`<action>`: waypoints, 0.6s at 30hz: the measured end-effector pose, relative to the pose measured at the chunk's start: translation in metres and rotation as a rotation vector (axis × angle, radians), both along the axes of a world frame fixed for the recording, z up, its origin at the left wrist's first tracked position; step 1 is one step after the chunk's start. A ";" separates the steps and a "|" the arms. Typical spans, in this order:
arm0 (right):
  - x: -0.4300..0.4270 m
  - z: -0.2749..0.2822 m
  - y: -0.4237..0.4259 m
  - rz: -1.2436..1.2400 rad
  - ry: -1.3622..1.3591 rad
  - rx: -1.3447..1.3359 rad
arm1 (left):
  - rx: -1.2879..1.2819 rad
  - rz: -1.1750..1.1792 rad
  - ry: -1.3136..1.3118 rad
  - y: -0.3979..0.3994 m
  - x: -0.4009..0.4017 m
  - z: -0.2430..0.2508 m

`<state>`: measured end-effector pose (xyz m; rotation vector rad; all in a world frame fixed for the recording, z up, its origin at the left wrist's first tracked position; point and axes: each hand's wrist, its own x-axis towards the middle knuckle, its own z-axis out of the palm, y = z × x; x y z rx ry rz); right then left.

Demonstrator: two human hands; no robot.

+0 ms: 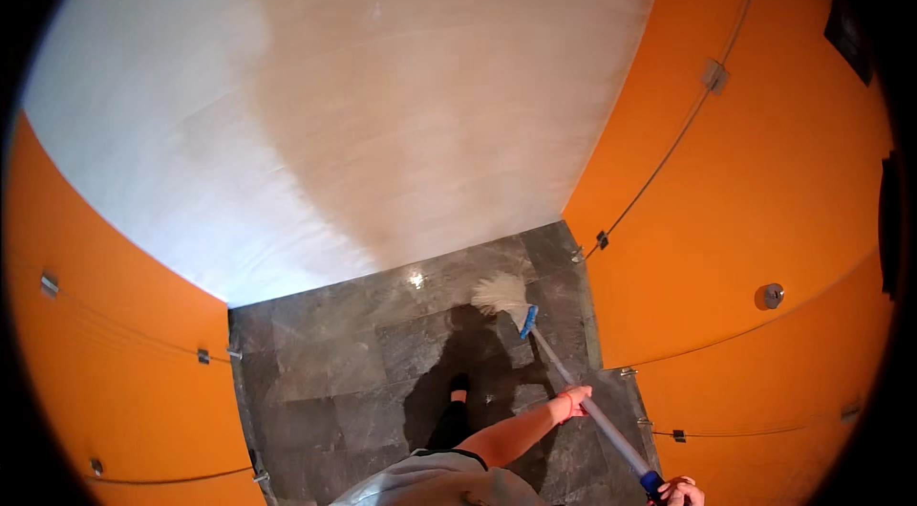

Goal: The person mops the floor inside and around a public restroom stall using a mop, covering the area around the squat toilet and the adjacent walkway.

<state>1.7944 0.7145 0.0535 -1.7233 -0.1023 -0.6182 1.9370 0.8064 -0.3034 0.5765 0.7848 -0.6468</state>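
Observation:
A mop slants down and to the left across the floor, its pale pole running between my two hands. My left hand, with a thin red band at the wrist, is closed around the middle of the pole. Higher up, my right hand grips the dark blue end of the handle, partly cut off by the picture's bottom edge. The blue mop clamp joins the pole to whitish mop strands, which lie spread on the dark grey tiled floor near the back wall.
A pale, glossy wall rises ahead. Orange panels with metal hinges stand on the left; more orange panels on the right carry a round knob. My dark shoe is on the floor behind the mop strands.

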 end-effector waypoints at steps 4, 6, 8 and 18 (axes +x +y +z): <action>-0.005 -0.019 -0.027 -0.023 -0.117 0.226 | 0.055 0.043 0.053 -0.013 -0.018 -0.015; 0.000 -0.035 -0.035 0.032 -0.101 0.321 | 0.178 0.140 0.136 0.007 -0.025 -0.019; 0.000 -0.057 -0.026 0.106 -0.053 0.334 | 0.176 0.275 0.154 0.042 -0.032 -0.028; -0.010 -0.091 0.168 0.773 0.222 0.292 | 0.258 0.806 0.256 0.301 -0.166 -0.041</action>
